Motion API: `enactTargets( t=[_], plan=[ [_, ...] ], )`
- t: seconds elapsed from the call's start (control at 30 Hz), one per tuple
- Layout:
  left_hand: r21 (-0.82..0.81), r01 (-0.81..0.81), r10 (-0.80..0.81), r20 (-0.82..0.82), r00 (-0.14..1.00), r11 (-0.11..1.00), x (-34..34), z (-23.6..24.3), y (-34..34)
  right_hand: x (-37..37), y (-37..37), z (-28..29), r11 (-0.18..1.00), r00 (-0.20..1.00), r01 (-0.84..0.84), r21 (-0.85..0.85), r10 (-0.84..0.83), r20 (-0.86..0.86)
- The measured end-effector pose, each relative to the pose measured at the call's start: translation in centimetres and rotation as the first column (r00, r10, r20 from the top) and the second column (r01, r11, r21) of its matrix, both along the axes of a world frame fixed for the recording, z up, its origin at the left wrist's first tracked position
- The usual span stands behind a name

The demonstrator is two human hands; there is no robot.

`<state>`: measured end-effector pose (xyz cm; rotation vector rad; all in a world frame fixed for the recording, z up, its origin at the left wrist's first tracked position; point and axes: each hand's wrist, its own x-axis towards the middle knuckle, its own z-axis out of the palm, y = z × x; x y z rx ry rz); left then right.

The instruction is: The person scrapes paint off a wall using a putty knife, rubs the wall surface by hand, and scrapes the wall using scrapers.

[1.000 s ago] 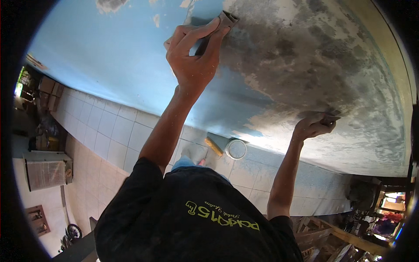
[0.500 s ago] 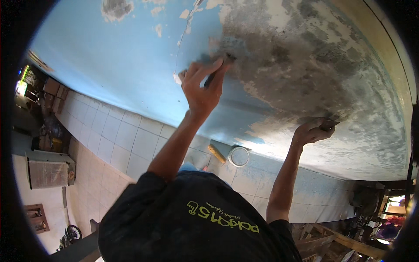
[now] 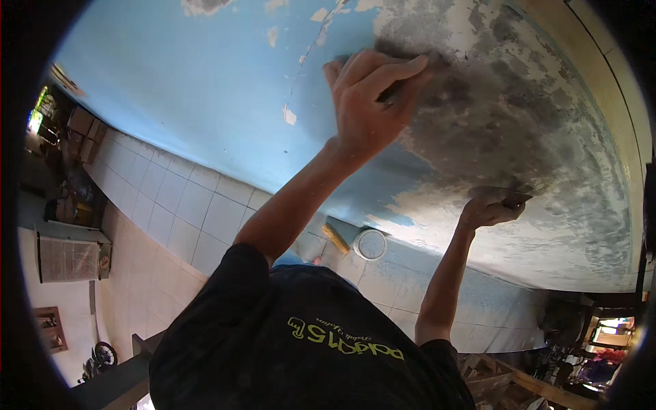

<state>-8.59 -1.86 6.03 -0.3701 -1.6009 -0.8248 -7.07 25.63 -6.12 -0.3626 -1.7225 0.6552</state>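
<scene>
My left hand [image 3: 365, 109] is raised against the wall, at the border between light blue paint [image 3: 225, 89] and a rough grey patch [image 3: 471, 116]. Its fingers curl in toward the thumb around a small dark piece [image 3: 388, 94], whose kind I cannot make out. Lower and to the right, my right hand [image 3: 484, 210] pinches a thin brownish flat piece [image 3: 521, 199] against the bare plaster. Its far edge meets the wall; the rest is hidden by the fingers. White flakes and a crack mark the paint above my left hand.
On the tiled floor by the wall's foot stand a round white bucket [image 3: 370, 244] and a yellowish roll-shaped thing [image 3: 335, 238]. Cardboard boxes [image 3: 87, 130] and a cabinet [image 3: 68, 258] are at the left. Wooden framework [image 3: 506, 376] lies lower right, a pale frame [image 3: 608, 61] beyond the wall.
My left hand has moved up and to the right along the wall, from the blue paint onto the edge of the grey patch. The right hand has hardly moved.
</scene>
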Motion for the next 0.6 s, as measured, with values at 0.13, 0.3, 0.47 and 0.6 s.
enactTargets(
  t=[0.13, 0.3, 0.47, 0.6],
  plan=[
    [0.013, 0.004, -0.005, 0.074, 0.997, 1.000, 1.2, -3.6, -0.6, 0.1, 0.3, 0.0, 0.999, 0.999, -0.017, -0.049, 0.019, 0.032],
    [0.034, 0.043, -0.044, 0.020, 0.999, 0.998, -0.3, -0.6, -2.2, -0.1, 0.3, -0.3, 0.999, 0.999, -0.033, 0.018, 0.033, -0.023],
    [0.063, 0.014, -0.018, 0.069, 0.997, 0.998, 0.1, -4.1, -3.7, 0.1, 0.7, -0.3, 0.999, 0.999, -0.015, 0.039, 0.017, -0.039],
    [0.061, -0.044, 0.044, 0.010, 0.999, 0.997, -0.8, -1.7, -4.5, 0.0, 0.8, -0.7, 0.998, 1.000, 0.019, 0.056, -0.020, 0.003]
  ],
)
